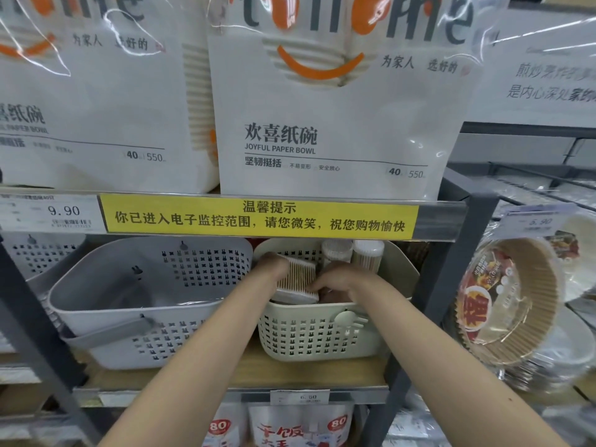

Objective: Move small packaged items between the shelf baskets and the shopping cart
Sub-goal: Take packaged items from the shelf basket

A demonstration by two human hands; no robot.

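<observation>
Head camera looks forward and slightly down — close to the shelf baskets [309, 337] — one view only

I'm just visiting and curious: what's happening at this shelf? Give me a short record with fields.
place: store shelf under a yellow notice strip
left hand: grips the far end of a clear box of cotton swabs
right hand: fingers curled on the box's near end
box location: inside the cream basket, tilted
also in the basket: two round tubs of sticks at the back
neighbour: grey basket to the left
shopping cart: not in view
</observation>
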